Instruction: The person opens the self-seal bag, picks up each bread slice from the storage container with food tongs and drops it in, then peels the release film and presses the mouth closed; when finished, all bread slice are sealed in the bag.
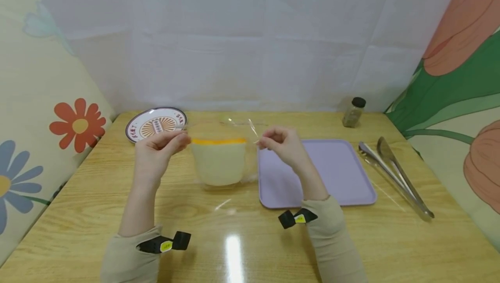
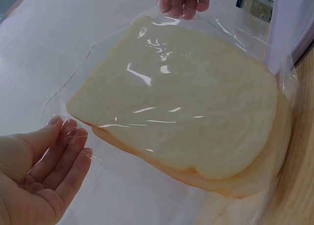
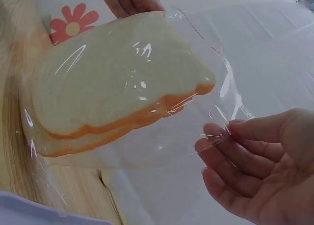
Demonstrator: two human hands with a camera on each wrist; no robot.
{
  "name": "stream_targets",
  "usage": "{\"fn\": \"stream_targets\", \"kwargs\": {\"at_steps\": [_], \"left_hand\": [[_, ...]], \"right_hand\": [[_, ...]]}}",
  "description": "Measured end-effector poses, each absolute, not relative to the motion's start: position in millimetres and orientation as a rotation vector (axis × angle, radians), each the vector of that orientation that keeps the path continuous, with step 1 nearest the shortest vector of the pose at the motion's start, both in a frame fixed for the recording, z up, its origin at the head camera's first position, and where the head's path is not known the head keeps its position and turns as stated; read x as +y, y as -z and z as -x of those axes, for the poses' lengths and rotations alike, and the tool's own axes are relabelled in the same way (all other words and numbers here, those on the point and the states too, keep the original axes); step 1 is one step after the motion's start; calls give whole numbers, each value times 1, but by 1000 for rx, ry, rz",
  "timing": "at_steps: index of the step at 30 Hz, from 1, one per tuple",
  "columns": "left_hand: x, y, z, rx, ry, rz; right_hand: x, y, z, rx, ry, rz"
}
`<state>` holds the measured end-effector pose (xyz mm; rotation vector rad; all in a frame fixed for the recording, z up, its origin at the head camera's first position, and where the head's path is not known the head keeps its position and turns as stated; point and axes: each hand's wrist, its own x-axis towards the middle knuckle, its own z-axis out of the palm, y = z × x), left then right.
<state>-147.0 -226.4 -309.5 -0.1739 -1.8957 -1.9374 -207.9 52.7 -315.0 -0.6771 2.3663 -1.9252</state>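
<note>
Slices of white bread (image 1: 218, 163) with orange-brown crust sit inside a clear plastic bag (image 3: 147, 151), raised over the wooden table. At one top corner, my left hand (image 1: 160, 150) pinches the film between thumb and fingers. The opposite corner is pinched by my right hand (image 1: 285, 146), with the film stretched between both hands. At least two stacked bread slices (image 2: 191, 97) show through the glossy plastic in the left wrist view. Both wrist views show the fingers holding only film, apart from the bread.
To the right lies a lilac tray (image 1: 332, 170), partly behind my right forearm. Metal tongs (image 1: 390, 181) rest beyond it. A black-capped spice jar (image 1: 353, 113) stands at the back right, and a patterned plate (image 1: 140, 122) lies at the back left. A white cloth (image 1: 242, 48) hangs behind the table (image 1: 187, 213).
</note>
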Motion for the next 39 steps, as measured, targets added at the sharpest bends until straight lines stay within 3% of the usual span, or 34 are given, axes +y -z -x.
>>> {"fn": "stream_targets", "kwargs": {"at_steps": [10, 15, 20, 26, 32, 39], "left_hand": [[-230, 305, 144, -1937, 2041, 146], [-229, 305, 144, -1944, 2038, 138], [-227, 305, 145, -1944, 2015, 152], [-226, 304, 145, -1976, 1982, 183], [-224, 305, 145, -1956, 1968, 267], [-224, 306, 144, -1928, 2003, 294]], "right_hand": [[53, 313, 207, 2423, 1943, 603], [48, 300, 197, 2580, 2174, 536], [35, 279, 184, 2752, 2159, 956], [9, 244, 175, 2743, 1585, 1580], [-22, 221, 181, 2617, 890, 1759], [-44, 215, 192, 2585, 661, 1840]]}}
